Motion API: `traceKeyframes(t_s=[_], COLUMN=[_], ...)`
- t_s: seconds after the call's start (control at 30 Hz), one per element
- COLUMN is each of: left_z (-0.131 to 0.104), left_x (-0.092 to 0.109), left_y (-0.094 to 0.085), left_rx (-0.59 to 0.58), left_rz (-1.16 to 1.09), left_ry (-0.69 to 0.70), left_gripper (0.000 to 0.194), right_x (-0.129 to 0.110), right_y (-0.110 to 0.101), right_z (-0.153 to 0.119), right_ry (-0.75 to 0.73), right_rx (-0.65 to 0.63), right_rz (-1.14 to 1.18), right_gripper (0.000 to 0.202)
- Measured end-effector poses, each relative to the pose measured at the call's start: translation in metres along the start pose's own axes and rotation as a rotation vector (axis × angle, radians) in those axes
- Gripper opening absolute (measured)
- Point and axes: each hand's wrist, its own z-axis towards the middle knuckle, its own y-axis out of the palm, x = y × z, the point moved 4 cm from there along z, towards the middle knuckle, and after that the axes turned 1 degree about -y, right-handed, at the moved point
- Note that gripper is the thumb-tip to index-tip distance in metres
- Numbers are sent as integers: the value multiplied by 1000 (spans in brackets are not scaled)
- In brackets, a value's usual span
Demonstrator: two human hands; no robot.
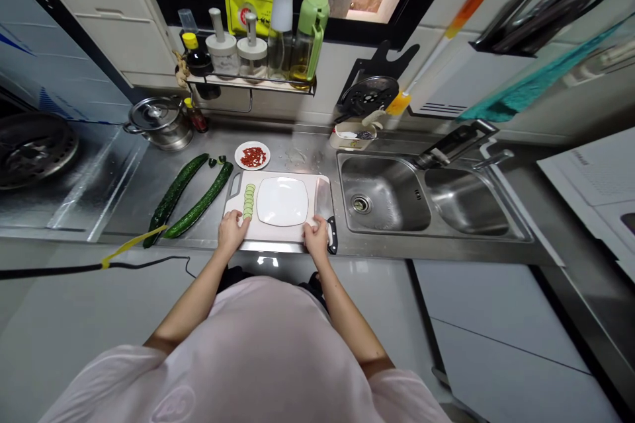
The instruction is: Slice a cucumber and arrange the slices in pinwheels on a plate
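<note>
A white cutting board [297, 232] lies on the steel counter in front of me. On it sit a square white plate [282, 201], a row of cucumber slices [249, 201] at its left, and a cleaver [324, 201] along its right side. My left hand [232, 230] rests at the board's near left corner, fingertips by the nearest slices. My right hand [316, 236] rests on the board's near right corner, beside the cleaver's black handle [332, 236]. Two whole cucumbers [186, 198] lie on the counter to the left.
A small dish of red chilli pieces [253, 155] sits behind the board. A lidded steel pot [157, 121] stands at back left, a rack of bottles [258, 46] above. A double sink [426, 198] is at the right. A black cable [99, 266] runs along the counter's front edge.
</note>
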Motion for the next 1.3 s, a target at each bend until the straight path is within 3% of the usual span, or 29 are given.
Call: traceKeyframes(t_s=[0.1, 0.4, 0.6, 0.77, 0.97, 1.13, 1.3], left_z=[1, -2, -2, 0, 5, 11, 11], left_x=[5, 6, -2, -4, 34, 79, 102], left_y=[4, 4, 7, 8, -11, -31, -50], left_rx=[-5, 25, 5, -32, -139, -264, -270], left_rz=[43, -25, -326, -743, -1021, -1065, -1059], left_ry=[12, -22, -181, -293, -315, -190, -156], left_gripper=[29, 17, 16, 25, 33, 35, 36], right_x=[-4, -14, -16, -20, -57, -109, -138], right_y=[-6, 1, 9, 16, 28, 44, 56], right_z=[-2, -7, -8, -12, -19, -28, -31], right_ry=[-94, -240, -277, -319, -344, -457, -537], right_rx=[42, -14, -57, -81, -128, -259, -360], right_rz=[-38, -165, -147, -148, -151, -186, -142], right_gripper=[43, 36, 33, 32, 26, 22, 22])
